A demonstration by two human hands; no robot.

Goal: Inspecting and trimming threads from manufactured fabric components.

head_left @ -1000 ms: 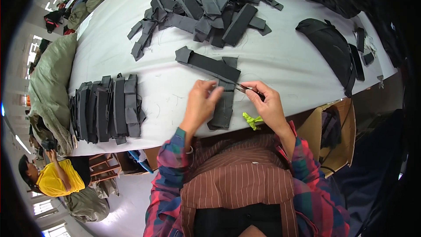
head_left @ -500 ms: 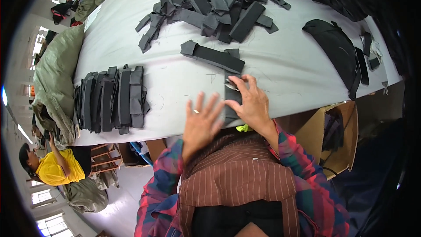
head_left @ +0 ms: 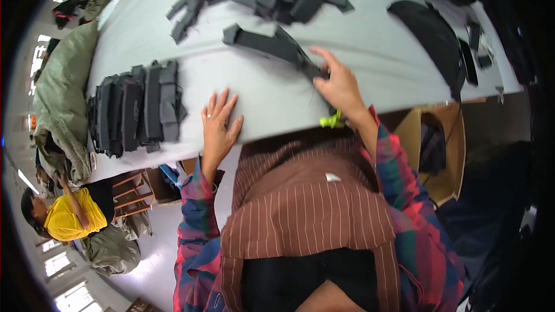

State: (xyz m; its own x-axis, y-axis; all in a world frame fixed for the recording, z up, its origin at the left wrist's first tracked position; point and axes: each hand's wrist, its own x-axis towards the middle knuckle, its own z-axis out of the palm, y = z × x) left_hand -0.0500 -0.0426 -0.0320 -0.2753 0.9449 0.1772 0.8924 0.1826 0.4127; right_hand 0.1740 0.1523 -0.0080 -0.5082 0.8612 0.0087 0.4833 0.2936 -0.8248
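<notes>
Table edge [head_left: 272,130]: left hand [head_left: 218,127] flat, right hand [head_left: 341,85] gripping strip [head_left: 272,46].

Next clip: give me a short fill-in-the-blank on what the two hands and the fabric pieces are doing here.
1. The left hand lies flat and ____ on the grey table.
2. The right hand touches a long ____ fabric piece.
3. The neat stack of dark pieces lies to the person's ____.
4. A small ____ object sits at the table edge by the right wrist.

Missing words: empty; dark grey; left; yellow-green
</notes>
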